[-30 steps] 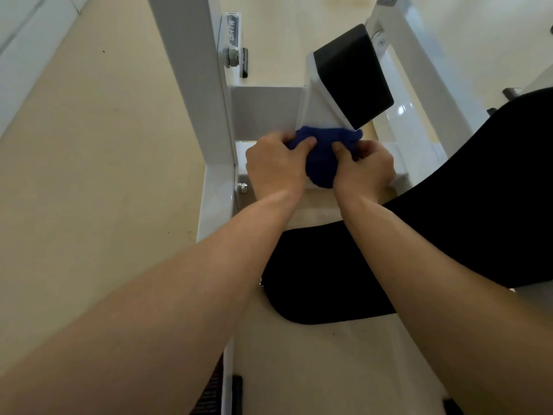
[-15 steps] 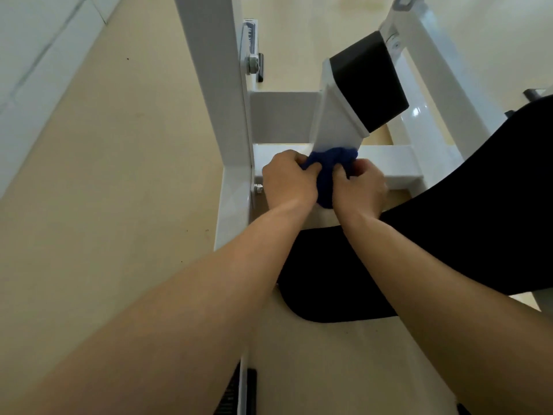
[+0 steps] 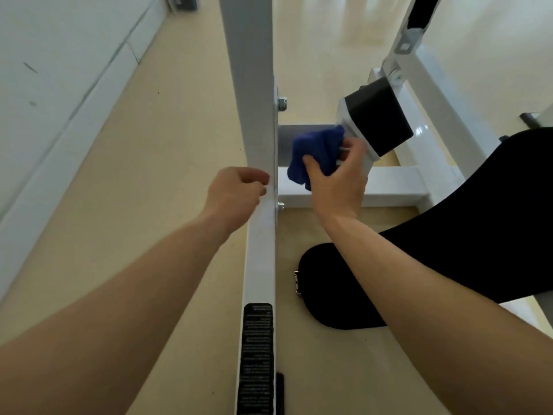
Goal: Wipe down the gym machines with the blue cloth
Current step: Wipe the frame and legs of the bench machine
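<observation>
My right hand (image 3: 338, 181) bunches blue cloth (image 3: 317, 151) by crossbar (image 3: 395, 182); left hand (image 3: 236, 193) curled against upright (image 3: 254, 70) (grip unclear). I judge most wiping left.

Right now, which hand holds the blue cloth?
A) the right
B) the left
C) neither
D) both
A: the right hand grips the cloth, while the left hand is off it, at the white post.

The left hand (image 3: 236, 190) rests against the upright post (image 3: 251, 85), the right hand (image 3: 338, 181) just right of it gripping the cloth (image 3: 317, 151) over the crossbar (image 3: 389, 184), perhaps touching the padded block (image 3: 377, 121) behind, the seat pad (image 3: 478, 220) further right
</observation>
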A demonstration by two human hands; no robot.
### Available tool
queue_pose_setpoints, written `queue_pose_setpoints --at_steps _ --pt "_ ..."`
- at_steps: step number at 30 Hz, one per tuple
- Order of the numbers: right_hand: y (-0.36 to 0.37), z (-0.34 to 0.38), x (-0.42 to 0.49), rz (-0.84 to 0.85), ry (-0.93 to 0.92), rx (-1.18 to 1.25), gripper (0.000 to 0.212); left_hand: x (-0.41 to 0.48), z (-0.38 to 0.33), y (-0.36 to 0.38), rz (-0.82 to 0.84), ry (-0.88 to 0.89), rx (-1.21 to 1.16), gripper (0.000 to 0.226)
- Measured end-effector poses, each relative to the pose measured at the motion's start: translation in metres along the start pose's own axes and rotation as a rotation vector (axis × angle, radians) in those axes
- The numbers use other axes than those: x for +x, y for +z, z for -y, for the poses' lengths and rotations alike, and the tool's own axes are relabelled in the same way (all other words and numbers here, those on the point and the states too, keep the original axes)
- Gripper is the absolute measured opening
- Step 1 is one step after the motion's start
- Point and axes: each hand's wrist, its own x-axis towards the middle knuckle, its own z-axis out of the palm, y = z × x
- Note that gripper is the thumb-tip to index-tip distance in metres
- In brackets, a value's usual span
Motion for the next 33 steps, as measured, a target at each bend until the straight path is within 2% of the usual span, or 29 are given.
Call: queue_pose_setpoints --at_steps 3,6,10,12,15,17,23,28,31,33 --pt "0.020 0.003 0.008 -0.019 -0.149 -0.111 0.030 0.005 0.000 -0.029 -0.020 -0.064 0.112 0.032" --pt "0.038 -0.007 0.018 -0.001 -0.173 -0.179 0.020 0.007 0.003 -0.046 -0.017 -0.052 0.247 0.032" --pt "0.051 -0.017 0.020 -0.101 -0.418 -0.480 0.012 0.006 0.011 -0.059 -0.015 -0.070 0.321 0.031" --pt "0.051 -0.027 0.021 -0.087 -0.513 -0.593 0.013 0.004 0.017 -0.062 -0.010 -0.091 0.331 0.030" --pt "0.048 -0.036 0.013 0.062 -0.484 -0.694 0.013 -0.001 0.024 -0.066 -0.012 -0.119 0.355 0.029" --pt "0.040 -0.033 0.012 0.086 -0.455 -0.694 0.014 -0.005 0.026 -0.066 -0.009 -0.108 0.378 0.029" --pt "0.018 -0.013 0.028 -0.046 -0.388 -0.569 0.018 -0.008 0.028 -0.065 -0.009 -0.092 0.400 0.031" --pt "0.032 -0.021 0.019 -0.130 -0.456 -0.645 0.014 -0.011 0.031 -0.062 0.007 -0.097 0.437 0.032" --pt "0.031 -0.034 0.017 -0.013 -0.447 -0.674 0.016 -0.013 0.033 -0.063 0.010 -0.099 0.449 0.032" --pt "0.028 -0.041 0.017 0.135 -0.404 -0.686 0.016 -0.015 0.035 -0.066 0.007 -0.102 0.454 0.032"
